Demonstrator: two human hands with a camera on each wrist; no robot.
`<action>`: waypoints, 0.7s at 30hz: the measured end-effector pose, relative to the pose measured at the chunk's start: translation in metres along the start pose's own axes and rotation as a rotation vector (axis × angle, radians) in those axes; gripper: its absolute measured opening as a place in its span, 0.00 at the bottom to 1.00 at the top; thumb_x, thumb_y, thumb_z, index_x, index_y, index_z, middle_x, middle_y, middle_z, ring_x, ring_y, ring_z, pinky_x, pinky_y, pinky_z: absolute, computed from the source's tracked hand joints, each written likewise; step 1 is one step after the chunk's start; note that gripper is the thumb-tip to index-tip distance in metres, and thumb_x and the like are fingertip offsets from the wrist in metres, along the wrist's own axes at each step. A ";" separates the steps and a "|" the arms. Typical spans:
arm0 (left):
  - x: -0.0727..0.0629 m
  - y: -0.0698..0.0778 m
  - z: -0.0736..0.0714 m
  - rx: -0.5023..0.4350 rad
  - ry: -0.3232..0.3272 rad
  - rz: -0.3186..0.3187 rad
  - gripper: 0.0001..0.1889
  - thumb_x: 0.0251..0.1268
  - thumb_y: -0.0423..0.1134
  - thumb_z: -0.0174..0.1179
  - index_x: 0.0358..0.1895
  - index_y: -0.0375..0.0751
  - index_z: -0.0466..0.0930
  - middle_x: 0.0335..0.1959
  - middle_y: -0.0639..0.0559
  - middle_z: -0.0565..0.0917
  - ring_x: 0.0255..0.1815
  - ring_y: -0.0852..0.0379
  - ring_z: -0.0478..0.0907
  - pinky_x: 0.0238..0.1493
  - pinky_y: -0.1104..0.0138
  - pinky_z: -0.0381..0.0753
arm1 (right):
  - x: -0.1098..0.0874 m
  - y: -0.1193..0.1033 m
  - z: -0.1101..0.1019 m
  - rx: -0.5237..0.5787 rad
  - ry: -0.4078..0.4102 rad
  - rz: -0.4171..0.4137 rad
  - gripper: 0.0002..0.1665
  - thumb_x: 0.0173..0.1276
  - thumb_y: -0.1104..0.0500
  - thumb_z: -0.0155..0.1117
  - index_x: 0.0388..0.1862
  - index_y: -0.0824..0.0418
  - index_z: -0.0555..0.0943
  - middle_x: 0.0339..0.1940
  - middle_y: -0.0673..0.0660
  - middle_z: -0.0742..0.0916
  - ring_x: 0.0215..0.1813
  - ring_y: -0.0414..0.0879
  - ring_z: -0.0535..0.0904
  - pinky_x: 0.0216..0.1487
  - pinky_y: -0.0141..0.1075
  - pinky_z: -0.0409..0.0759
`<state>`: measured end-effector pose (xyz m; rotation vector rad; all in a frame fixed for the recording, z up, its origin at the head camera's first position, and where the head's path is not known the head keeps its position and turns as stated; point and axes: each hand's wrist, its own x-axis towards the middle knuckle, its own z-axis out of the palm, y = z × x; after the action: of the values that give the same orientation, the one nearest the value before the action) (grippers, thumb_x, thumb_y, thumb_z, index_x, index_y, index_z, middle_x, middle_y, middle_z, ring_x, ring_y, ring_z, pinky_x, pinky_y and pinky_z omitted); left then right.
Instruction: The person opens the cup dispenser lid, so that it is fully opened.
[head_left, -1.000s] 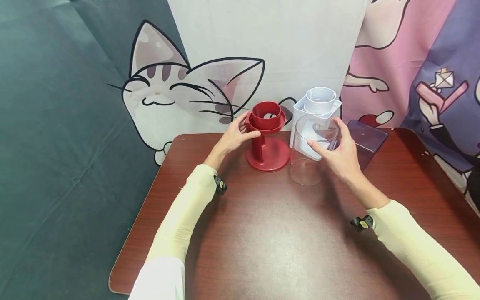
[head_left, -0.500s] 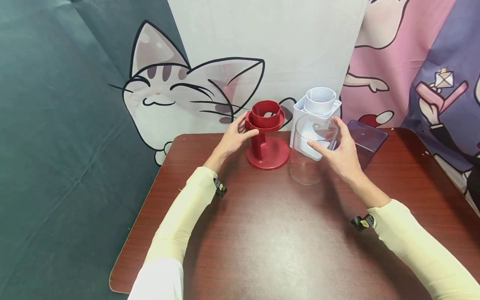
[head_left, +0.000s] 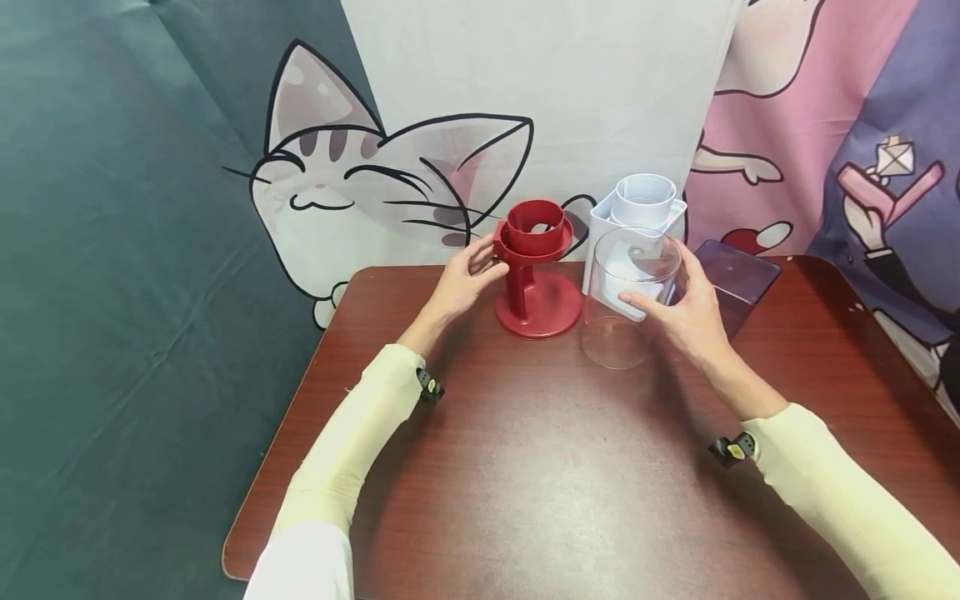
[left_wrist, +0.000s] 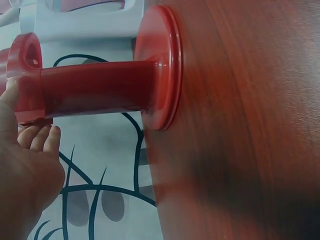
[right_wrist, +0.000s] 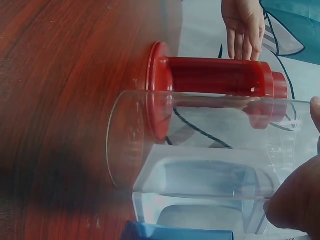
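Observation:
My left hand (head_left: 465, 279) is at the left side of a red stand (head_left: 520, 292) with a round base, one upright column and a ring-shaped top. In the left wrist view, the thumb lies by the red top and the fingers (left_wrist: 42, 139) are beside it, loosely bent; the right wrist view shows those fingers nearly straight. Whether they touch the stand is hard to tell. Close to the rim, my right hand (head_left: 690, 304) grips a clear cylinder (head_left: 600, 329), thumb in front and fingers behind. The cylinder stands upright, right of the red stand.
Behind the cylinder is a white stand (head_left: 643, 200) with a round ring on top. A dark translucent purple container (head_left: 738, 275) lies at the back right. The brown table (head_left: 540, 467) ends at a wall hung with a printed cat cloth (head_left: 420, 167).
The red stand has shifted slightly towards the back. My left hand has loosened and drawn a little to the left from its top. My right hand keeps its grip on the cylinder.

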<state>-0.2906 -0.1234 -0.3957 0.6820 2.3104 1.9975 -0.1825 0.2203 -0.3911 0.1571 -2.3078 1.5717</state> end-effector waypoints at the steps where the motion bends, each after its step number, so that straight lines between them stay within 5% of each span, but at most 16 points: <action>1: -0.003 0.003 0.000 0.005 -0.006 -0.001 0.37 0.72 0.28 0.68 0.81 0.31 0.63 0.77 0.34 0.71 0.78 0.41 0.70 0.78 0.45 0.65 | -0.001 0.000 0.000 0.001 -0.001 -0.005 0.60 0.61 0.56 0.85 0.86 0.54 0.60 0.81 0.59 0.72 0.81 0.59 0.66 0.83 0.48 0.59; 11: -0.020 0.014 -0.003 -0.003 -0.046 0.005 0.36 0.72 0.24 0.65 0.79 0.25 0.61 0.78 0.33 0.69 0.80 0.41 0.66 0.79 0.48 0.64 | -0.009 0.001 -0.003 0.021 -0.005 -0.028 0.59 0.61 0.61 0.84 0.86 0.56 0.60 0.82 0.61 0.71 0.83 0.54 0.64 0.83 0.40 0.58; 21: -0.032 -0.005 -0.013 0.041 -0.053 -0.017 0.40 0.69 0.27 0.70 0.81 0.32 0.62 0.78 0.35 0.69 0.81 0.42 0.64 0.79 0.51 0.66 | -0.022 0.002 -0.006 -0.031 0.003 -0.050 0.63 0.59 0.63 0.85 0.87 0.56 0.57 0.83 0.61 0.69 0.84 0.54 0.61 0.84 0.40 0.56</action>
<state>-0.2671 -0.1461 -0.4069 0.7065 2.3260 1.9060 -0.1617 0.2242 -0.3987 0.2029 -2.3062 1.5096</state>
